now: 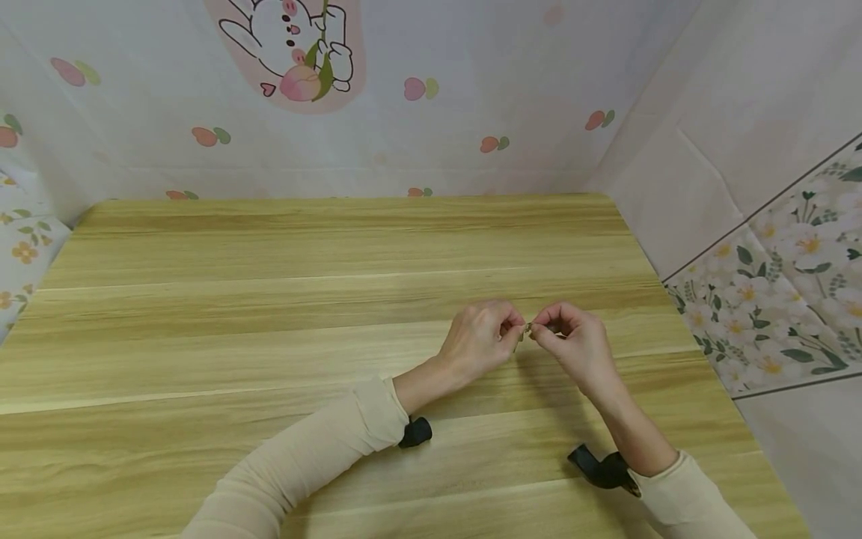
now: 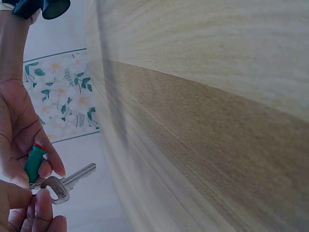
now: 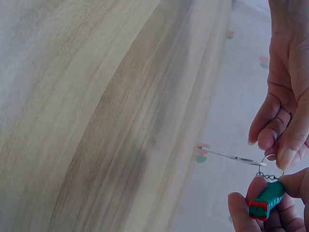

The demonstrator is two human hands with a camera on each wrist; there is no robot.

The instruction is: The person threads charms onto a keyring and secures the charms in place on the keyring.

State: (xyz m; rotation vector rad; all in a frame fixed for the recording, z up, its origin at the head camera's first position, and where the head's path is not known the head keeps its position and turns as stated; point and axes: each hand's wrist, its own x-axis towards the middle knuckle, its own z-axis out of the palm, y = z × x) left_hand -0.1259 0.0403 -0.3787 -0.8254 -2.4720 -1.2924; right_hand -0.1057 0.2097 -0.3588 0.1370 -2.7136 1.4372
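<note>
Near the right part of the table, both hands meet in the air. My left hand point(image 1: 477, 337) pinches a thin metal key ring point(image 3: 263, 157) between thumb and fingertip. A silver key point(image 2: 79, 174) hangs from that ring, its blade pointing away from the fingers. My right hand point(image 1: 581, 350) holds a small green trinket with a red end point(image 2: 35, 163) in its curled fingers. A short chain point(image 3: 268, 177) links the trinket to the ring. In the head view the fingers hide most of these small parts.
Beneath the hands lies a wood-grain table point(image 1: 236, 322). A white curtain with fruit and rabbit prints point(image 1: 444, 142) hangs behind it, and floral cloth point(image 1: 774, 299) covers the right side. Black wrist mounts point(image 1: 416, 432) stick out by the sleeves.
</note>
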